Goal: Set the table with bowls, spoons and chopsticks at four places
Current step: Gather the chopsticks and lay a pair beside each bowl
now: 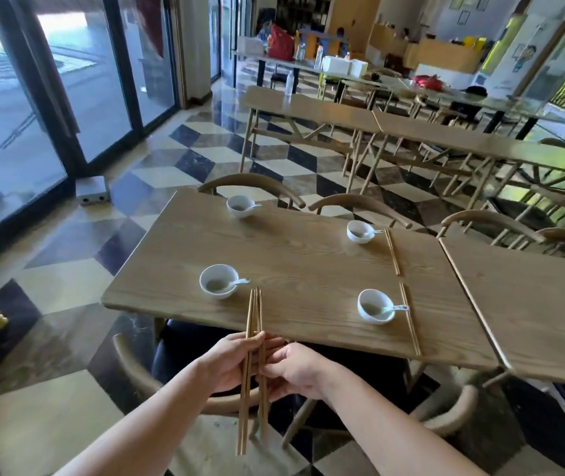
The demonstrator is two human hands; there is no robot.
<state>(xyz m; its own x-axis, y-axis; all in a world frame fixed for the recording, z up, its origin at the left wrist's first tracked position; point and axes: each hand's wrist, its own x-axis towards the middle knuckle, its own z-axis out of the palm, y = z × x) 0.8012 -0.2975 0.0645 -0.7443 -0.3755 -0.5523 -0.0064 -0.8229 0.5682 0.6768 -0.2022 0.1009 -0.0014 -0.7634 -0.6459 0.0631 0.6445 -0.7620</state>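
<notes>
Both bare forearms reach in from 6 o'clock, meeting just short of the near edge of the wooden table (pixel 308 269). The left hand (pixel 231 360) is closed around a bundle of loose chopsticks (pixel 252 369), which point toward 12 o'clock with their tips over the table edge. The right hand (pixel 296 371) pinches one side of that same bundle between thumb and fingers.

Four white bowls sit on the table, each with a spoon in it: near-left bowl (pixel 218 281) at 11 o'clock from the hands, near-right bowl (pixel 375 306) at 2 o'clock, far-left bowl (pixel 241 206) and far-right bowl (pixel 361 231) beyond. One laid pair of chopsticks (pixel 410 319) lies just right of the near-right bowl, another pair (pixel 392 251) just right of the far-right bowl.
</notes>
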